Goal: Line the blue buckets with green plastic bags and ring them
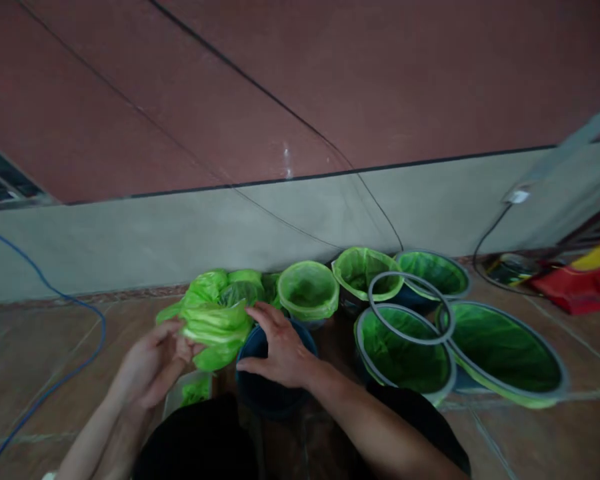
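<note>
My left hand point(163, 363) has its fingers curled at the near-left edge of a crumpled bright green plastic bag point(217, 323), gripping it. Above a dark blue bin point(275, 400) without a liner, my right hand point(280, 347) is spread, thumb and fingers apart. Its fingertips reach the bag's right edge; whether they press on it is hard to see. More green plastic lies bunched behind the bag. Below my left hand stands a pale tray point(175, 393) with green pieces in it.
Several bins lined with green bags stand right of me, including a small one point(307, 293) and a wide one point(505, 353). A loose grey ring point(413, 340) rests across two rims. A red dustpan point(580, 290) lies far right, a blue hose point(87, 357) at left. Behind runs a wall point(300, 213).
</note>
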### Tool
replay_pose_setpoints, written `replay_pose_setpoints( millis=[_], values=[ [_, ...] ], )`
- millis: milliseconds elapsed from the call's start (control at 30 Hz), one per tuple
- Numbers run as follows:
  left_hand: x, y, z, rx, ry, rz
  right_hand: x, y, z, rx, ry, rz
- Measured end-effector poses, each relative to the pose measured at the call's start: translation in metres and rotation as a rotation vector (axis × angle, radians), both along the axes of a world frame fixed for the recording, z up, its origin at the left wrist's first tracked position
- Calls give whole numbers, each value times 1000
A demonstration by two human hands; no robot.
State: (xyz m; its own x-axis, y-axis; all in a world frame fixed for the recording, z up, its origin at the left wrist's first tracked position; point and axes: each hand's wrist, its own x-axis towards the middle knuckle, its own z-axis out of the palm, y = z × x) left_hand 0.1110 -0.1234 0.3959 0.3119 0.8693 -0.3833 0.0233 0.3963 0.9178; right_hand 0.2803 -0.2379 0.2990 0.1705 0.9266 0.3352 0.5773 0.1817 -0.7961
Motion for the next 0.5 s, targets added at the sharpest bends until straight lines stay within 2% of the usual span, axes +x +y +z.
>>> replay_pose_setpoints(
  millis=[100, 167, 267, 333, 400, 500],
  values=[
    [39, -4, -10, -64, -71, -102, 11, -5, -1, 97, 3, -82],
    [54, 0, -23, -12, -97, -136, 21, -4, -5, 88, 93, -152],
    [68, 6, -47, 139, -78, -92, 36, 2, -15, 26, 388, -285],
    [72, 5, -63, 190, -9, -132, 44, 7, -22, 17, 651, -347],
    [75, 1, -77, 170, 70, -283, 50, 11, -24, 42, 929, -386],
    [77, -5, -91, 120, 117, -582, 60, 12, -20, 81, 1288, -393]
  ],
)
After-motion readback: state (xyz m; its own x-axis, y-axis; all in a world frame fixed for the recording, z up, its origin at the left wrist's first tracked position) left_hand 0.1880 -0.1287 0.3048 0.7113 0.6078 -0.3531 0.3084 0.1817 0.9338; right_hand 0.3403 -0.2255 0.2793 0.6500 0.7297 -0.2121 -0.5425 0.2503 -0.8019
